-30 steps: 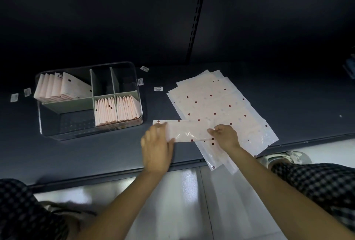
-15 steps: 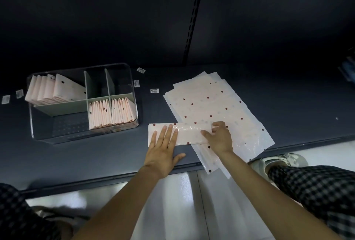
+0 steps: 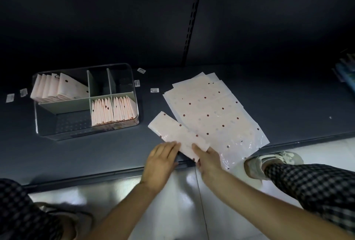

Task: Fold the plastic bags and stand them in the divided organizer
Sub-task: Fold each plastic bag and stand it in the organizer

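Now, strip: our folded bag strip (image 3: 177, 134) lies slanted just right of the organizer (image 3: 86, 101), overlapping the bag pile (image 3: 217, 113).
Left hand (image 3: 161, 161): fingers flat on the strip's near end.
Right hand (image 3: 208, 160): pinching that end.

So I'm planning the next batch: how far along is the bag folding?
Done: folded bags stand in three organizer compartments. In hand: both hands, left and right, hold a strip folded lengthwise. Left: fold it shorter, stand it, then the flat stack.
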